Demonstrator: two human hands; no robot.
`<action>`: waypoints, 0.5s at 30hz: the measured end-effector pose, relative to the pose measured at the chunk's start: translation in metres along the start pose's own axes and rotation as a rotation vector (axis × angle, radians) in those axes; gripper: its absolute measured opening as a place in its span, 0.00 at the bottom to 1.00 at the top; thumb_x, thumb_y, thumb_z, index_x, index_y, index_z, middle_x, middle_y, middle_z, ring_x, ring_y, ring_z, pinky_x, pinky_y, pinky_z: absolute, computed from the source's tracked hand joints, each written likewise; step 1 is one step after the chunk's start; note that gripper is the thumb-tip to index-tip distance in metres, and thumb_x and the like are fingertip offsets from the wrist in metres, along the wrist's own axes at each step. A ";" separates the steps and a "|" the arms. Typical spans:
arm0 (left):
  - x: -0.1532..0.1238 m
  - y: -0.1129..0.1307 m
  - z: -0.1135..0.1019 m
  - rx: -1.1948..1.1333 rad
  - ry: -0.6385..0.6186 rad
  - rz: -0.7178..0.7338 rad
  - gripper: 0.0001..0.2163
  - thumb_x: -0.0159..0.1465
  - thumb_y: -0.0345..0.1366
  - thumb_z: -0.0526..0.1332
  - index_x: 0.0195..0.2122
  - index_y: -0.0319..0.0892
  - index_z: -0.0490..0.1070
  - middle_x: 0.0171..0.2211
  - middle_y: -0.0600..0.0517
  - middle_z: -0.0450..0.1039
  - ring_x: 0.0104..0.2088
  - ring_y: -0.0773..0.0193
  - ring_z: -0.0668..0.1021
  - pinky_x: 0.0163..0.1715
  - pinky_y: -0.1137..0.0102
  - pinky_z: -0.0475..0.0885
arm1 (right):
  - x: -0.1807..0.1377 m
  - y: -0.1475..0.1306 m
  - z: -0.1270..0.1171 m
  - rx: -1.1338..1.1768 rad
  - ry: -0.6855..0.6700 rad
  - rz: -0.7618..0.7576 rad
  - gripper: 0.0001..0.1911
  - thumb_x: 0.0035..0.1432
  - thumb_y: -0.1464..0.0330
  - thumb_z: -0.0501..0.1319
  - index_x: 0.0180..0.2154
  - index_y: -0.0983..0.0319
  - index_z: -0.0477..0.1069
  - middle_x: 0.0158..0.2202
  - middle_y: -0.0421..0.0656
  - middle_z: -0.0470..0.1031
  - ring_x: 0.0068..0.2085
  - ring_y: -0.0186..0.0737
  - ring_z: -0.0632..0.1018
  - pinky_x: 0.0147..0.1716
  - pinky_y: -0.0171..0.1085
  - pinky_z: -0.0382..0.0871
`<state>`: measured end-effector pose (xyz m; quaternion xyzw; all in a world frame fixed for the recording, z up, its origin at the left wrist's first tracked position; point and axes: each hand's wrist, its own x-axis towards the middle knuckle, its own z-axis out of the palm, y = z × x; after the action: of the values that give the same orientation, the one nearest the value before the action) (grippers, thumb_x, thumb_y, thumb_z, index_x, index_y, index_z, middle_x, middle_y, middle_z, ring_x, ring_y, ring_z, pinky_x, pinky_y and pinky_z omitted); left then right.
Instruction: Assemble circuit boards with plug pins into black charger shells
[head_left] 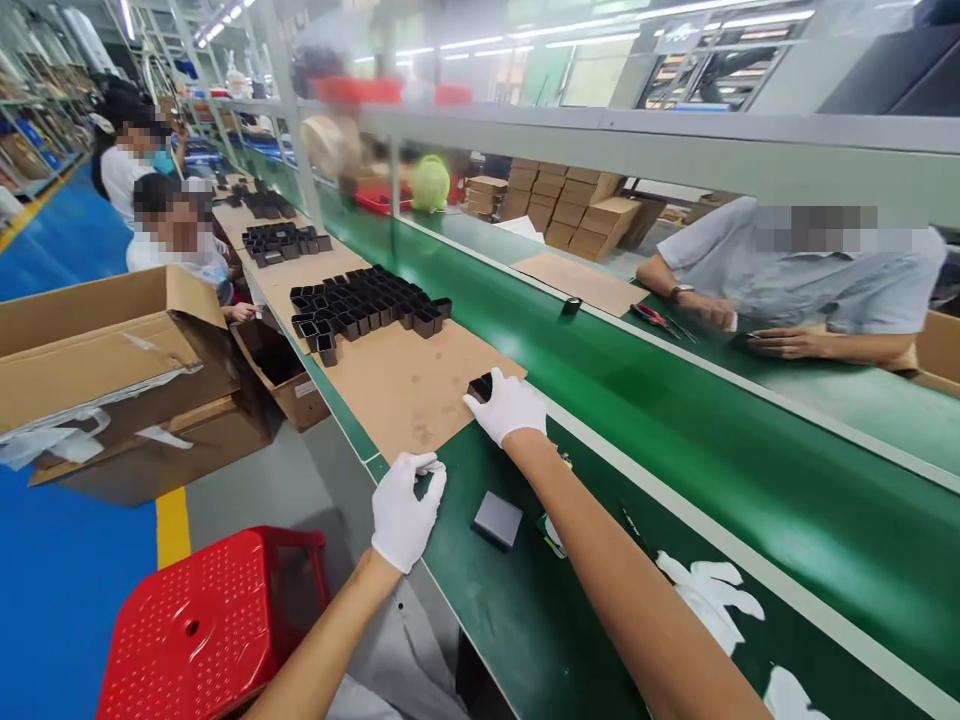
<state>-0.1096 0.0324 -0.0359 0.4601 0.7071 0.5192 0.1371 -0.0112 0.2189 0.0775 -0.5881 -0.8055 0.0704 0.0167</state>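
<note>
My right hand [514, 408], in a white glove, reaches forward with its fingers closed around a black open-topped case [481, 388] at the near right corner of a brown cardboard sheet [416, 385]. The fingers cover part of this case. My left hand [407, 510], gloved as well, is at the table's left edge with thumb and fingertips brought together in a pinch; nothing shows between them. Between my hands and closer to me lies a grey-topped box-shaped part [497, 520]. A small green circuit board [553, 537] is partly hidden by my right forearm.
Rows of black cases [367, 305] stand farther up the sheet. A green conveyor belt [600, 370] runs along the right; a co-worker [810, 280] sits across it. White gloves [709, 595] lie near my right arm. At left are a red stool [202, 620] and cardboard boxes [97, 350].
</note>
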 end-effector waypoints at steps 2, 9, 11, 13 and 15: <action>-0.005 0.001 -0.004 0.034 -0.039 0.029 0.09 0.74 0.39 0.62 0.52 0.46 0.76 0.48 0.46 0.84 0.50 0.52 0.86 0.56 0.52 0.80 | -0.002 -0.002 0.001 -0.011 -0.001 -0.036 0.28 0.74 0.51 0.66 0.65 0.60 0.72 0.62 0.51 0.79 0.57 0.51 0.83 0.59 0.57 0.80; -0.002 0.025 -0.008 0.007 -0.588 0.351 0.49 0.42 0.41 0.87 0.68 0.51 0.73 0.70 0.41 0.73 0.68 0.36 0.77 0.67 0.46 0.75 | -0.083 0.027 -0.043 -0.001 0.123 -0.038 0.36 0.71 0.45 0.63 0.70 0.59 0.67 0.63 0.55 0.81 0.55 0.61 0.86 0.50 0.48 0.78; 0.012 0.029 -0.003 -0.023 -0.704 0.416 0.43 0.42 0.38 0.86 0.62 0.52 0.79 0.64 0.43 0.79 0.64 0.37 0.80 0.65 0.46 0.76 | -0.134 0.040 -0.048 -0.027 0.146 0.024 0.36 0.69 0.46 0.65 0.69 0.56 0.68 0.59 0.52 0.84 0.51 0.60 0.87 0.45 0.47 0.77; 0.032 0.026 -0.001 -0.052 -0.753 0.434 0.32 0.46 0.37 0.84 0.54 0.51 0.82 0.50 0.46 0.84 0.54 0.41 0.85 0.61 0.47 0.78 | -0.186 0.047 -0.042 -0.128 0.158 0.093 0.36 0.67 0.45 0.66 0.69 0.55 0.70 0.50 0.51 0.87 0.44 0.60 0.88 0.39 0.48 0.75; 0.057 0.017 -0.003 -0.084 -0.706 0.395 0.28 0.51 0.38 0.82 0.53 0.49 0.81 0.48 0.46 0.83 0.53 0.42 0.85 0.63 0.46 0.77 | -0.226 0.043 -0.026 -0.214 0.096 0.101 0.36 0.67 0.45 0.67 0.69 0.57 0.71 0.43 0.50 0.86 0.41 0.60 0.87 0.38 0.49 0.74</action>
<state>-0.1341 0.0766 -0.0039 0.7310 0.4927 0.3741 0.2879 0.1018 0.0190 0.1107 -0.6290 -0.7761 -0.0437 -0.0112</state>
